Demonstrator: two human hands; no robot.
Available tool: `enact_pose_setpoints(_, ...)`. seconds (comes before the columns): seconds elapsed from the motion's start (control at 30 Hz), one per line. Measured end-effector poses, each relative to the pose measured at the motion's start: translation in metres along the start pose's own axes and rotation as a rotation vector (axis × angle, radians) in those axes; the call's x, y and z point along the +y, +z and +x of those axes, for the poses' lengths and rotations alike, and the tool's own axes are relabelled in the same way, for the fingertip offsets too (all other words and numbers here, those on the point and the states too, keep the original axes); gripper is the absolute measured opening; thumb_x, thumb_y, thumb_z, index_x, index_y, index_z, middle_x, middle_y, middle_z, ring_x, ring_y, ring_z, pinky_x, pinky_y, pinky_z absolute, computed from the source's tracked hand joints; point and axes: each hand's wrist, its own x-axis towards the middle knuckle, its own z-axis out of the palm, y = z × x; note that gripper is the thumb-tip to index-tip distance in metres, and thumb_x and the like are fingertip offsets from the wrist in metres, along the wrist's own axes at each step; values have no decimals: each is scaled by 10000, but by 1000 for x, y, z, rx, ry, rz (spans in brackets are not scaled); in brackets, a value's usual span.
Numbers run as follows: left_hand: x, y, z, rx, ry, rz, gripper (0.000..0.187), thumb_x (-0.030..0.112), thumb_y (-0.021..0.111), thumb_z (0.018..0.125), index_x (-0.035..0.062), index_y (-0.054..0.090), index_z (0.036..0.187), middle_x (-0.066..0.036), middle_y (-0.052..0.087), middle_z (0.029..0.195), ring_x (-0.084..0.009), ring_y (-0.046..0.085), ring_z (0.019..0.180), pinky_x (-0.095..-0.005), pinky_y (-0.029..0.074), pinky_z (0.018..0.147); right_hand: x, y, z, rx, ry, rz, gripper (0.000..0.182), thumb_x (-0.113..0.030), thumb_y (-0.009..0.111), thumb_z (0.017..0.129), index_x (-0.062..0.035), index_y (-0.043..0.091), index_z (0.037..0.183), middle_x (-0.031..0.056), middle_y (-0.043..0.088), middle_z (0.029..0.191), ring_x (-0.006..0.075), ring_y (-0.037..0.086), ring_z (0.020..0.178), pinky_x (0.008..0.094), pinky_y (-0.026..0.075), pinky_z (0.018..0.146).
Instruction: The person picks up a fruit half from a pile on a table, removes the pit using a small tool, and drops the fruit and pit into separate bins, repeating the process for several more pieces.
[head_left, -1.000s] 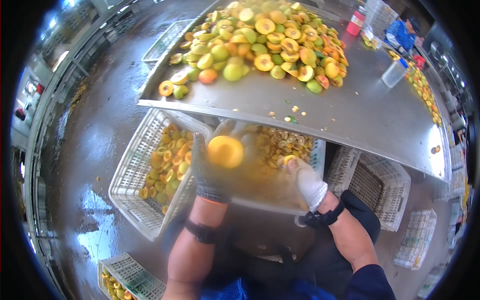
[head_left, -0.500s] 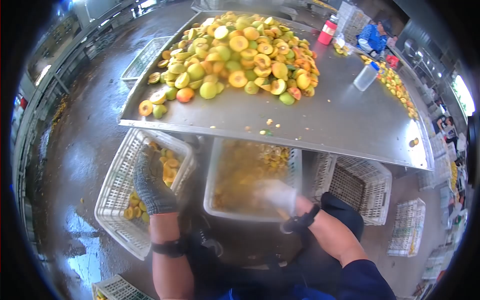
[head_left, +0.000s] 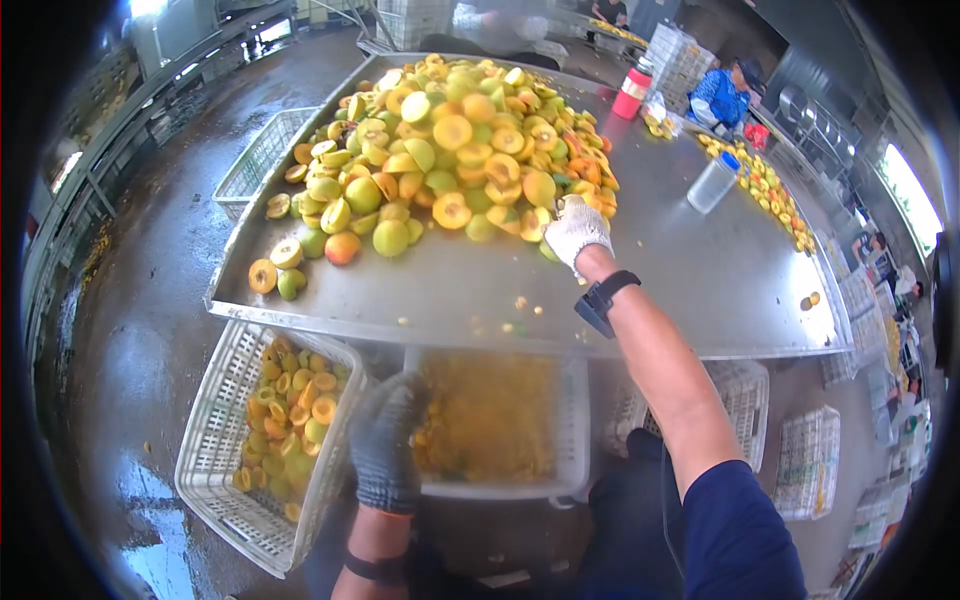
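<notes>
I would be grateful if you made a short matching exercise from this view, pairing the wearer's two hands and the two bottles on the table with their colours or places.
Column one:
1. Left hand
2. Right hand
3. Clear bottle
4. Red bottle

Column two:
A. Blue-capped
B. White-gloved, at the edge of the fruit pile
C. Dark-topped
D. Grey-gloved, not over the table

Right pairs: 1-D, 2-B, 3-A, 4-C
</notes>
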Motion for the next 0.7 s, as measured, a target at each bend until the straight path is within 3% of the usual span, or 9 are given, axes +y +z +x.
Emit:
enact_pose_setpoints(0.1,-5,5,6,-25,-47,23,312,185,670,982,-38,696,1198,-91,719,1073,-164,663,962,-286,527,841,-14,10,28,-161,84,-139,465,-357,722,866,-50,661,1210,222,711,1204,382,681,1135,443,555,950)
enact_pose_setpoints(0.27,-6,7,6,-49,-107,74,346,234,636,997,-30,680,1215,-117,723,1104,-230,700,1029,-326,563,906,-5,32,35,-144,191,-30,537,-394,784,825,-44,672,1216,176,724,1188,338,699,1083,417,562,918)
enact_pose_setpoints(0.33,-13,7,6,-102,68,191,336,227,628,999,-29,685,1210,-120,717,1113,-229,693,1050,-329,555,929,7,33,33,-213,175,104,520,-360,816,808,-30,676,1184,181,737,1109,299,717,1010,398,578,850)
enact_pose_setpoints(0.37,-15,7,4,-131,155,250,331,223,625,1001,-28,688,1208,-121,715,1117,-228,690,1061,-331,551,940,-4,12,17,-313,274,255,441,-291,838,811,-18,677,1117,142,727,989,227,708,863,372,578,721)
enact_pose_setpoints(0.47,-9,13,0,-172,0,113,337,221,646,991,-40,694,1199,-126,697,1153,-220,675,1080,-321,527,994,-2,6,-34,-332,248,811,248,-169,784,871,-82,653,1063,22,648,760,128,548,484,288,476,463)
enact_pose_setpoints(0.53,-3,21,-2,-267,37,186,480,202,692,963,-51,590,1359,-126,621,1314,-212,619,1190,-349,477,1079,-6,-15,-85,-582,219,1141,406,-229,794,883,-44,606,1193,50,675,947,182,623,620,338,551,567)
enact_pose_setpoints(0.6,-19,32,-6,-316,240,206,603,170,714,944,-51,500,1462,-125,573,1393,-224,576,1267,-370,439,1125,-32,-40,-148,-661,238,1271,399,-229,751,925,-54,575,1237,36,639,919,135,583,576,278,523,525)
enact_pose_setpoints(0.63,-26,28,-4,-399,320,250,769,126,718,932,-42,324,1571,-133,500,1486,-244,492,1368,-395,389,1169,-44,-49,-176,-687,320,1376,372,-237,728,945,-56,577,1233,27,629,907,114,576,578,262,512,516)
enact_pose_setpoints(0.7,-23,36,-18,-391,395,276,808,144,722,935,-47,280,1584,-149,483,1500,-259,469,1390,-396,372,1179,-55,-46,-219,-787,330,1560,328,-261,693,981,-63,582,1217,14,618,884,99,568,574,253,493,505)
